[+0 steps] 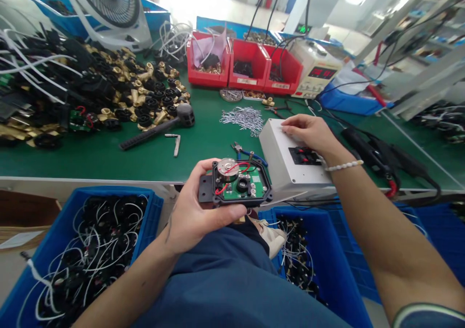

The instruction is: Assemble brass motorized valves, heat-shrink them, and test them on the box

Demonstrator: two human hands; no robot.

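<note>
My left hand (198, 211) is closed around a black octagonal valve-actuator housing (217, 199), held over my lap at the bench's front edge. Its open face shows a green circuit board (258, 188), a round silver motor (228, 168) and red wires. To the right, my right hand (307, 132) rests on top of a light grey box (278, 153), thumb and fingers drawn together at its far edge. Whatever lies between those fingertips is hidden. A black panel with red-marked terminals (304, 155) on the box sits beside that hand. Blue-handled pliers (250, 153) lie just behind the housing.
A hammer (160, 127) and a hex key (177, 145) lie on the green bench (207, 124). Brass fittings (143, 83) are heaped left, metal pins (244, 118) centrally. Red bins (249, 78) and a power supply (314, 71) stand behind. Blue crates (154, 216) sit below.
</note>
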